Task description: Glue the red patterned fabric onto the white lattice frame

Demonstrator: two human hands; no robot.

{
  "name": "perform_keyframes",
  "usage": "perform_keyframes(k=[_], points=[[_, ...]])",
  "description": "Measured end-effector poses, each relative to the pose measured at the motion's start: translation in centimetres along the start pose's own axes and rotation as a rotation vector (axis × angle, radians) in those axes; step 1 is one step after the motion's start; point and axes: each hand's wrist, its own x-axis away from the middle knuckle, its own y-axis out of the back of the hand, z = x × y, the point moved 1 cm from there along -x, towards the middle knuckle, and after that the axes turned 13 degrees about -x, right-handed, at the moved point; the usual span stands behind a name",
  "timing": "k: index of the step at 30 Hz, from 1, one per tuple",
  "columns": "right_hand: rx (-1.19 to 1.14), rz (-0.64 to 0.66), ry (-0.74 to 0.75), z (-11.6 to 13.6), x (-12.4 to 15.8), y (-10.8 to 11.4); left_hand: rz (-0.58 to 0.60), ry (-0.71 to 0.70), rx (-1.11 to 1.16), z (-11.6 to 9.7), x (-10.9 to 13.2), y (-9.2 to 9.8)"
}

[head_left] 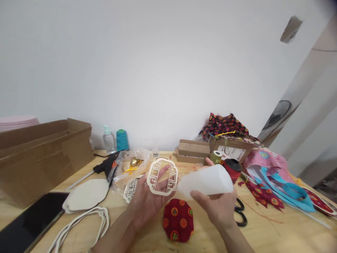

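Head view: the only print in sight is on a white label on a cardboard box beyond the right hand, and it is too small to read. The white squeeze bottle shows no writing.

The left hand is palm up and half open. A pale wooden lattice frame lies across its fingers, with the thumb over the frame's middle. The right hand is wrapped around the bottle's wide end, and the bottle's narrow end meets the frame's right edge. A red patterned fabric piece lies on the table between the two wrists. Black scissors lie just right of the right hand, and a red spool stands just beyond it.
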Motion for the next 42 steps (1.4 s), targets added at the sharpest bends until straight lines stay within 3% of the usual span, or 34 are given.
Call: perform_keyframes(k=[7, 15, 24, 30, 34, 36, 39, 42], points=[[-0.054, -0.041, -0.092, 0.1, 0.5, -0.6, -0.007, 0.001, -0.008, 0.1, -0.2, 0.1], [0.012, 0.047, 0.001, -0.1, 0.4, -0.2, 0.008, -0.015, -0.027, 0.1, -0.1, 0.1], [0.045, 0.072, 0.089, -0.4, 0.8, -0.4, 0.045, -0.045, -0.048, 0.4, -0.4, 0.2], [0.036, 0.029, 0.058, -0.7, 0.8, -0.3, 0.028, -0.061, -0.031, 0.4, -0.4, 0.1], [0.025, 0.148, 0.162, -0.4, 0.8, -0.8, 0.03, -0.052, -0.039, 0.6, -0.3, 0.0], [0.026, 0.154, 0.145, -0.3, 0.8, -0.9, 0.019, -0.049, -0.041, 0.6, -0.3, -0.1], [-0.004, 0.05, 0.062, -0.3, 0.9, -0.9, 0.007, -0.052, -0.051, 0.5, -0.4, -0.3], [-0.035, 0.111, 0.1, -0.2, 0.9, -1.1, 0.009, -0.037, -0.061, 0.6, -0.3, -0.5]])
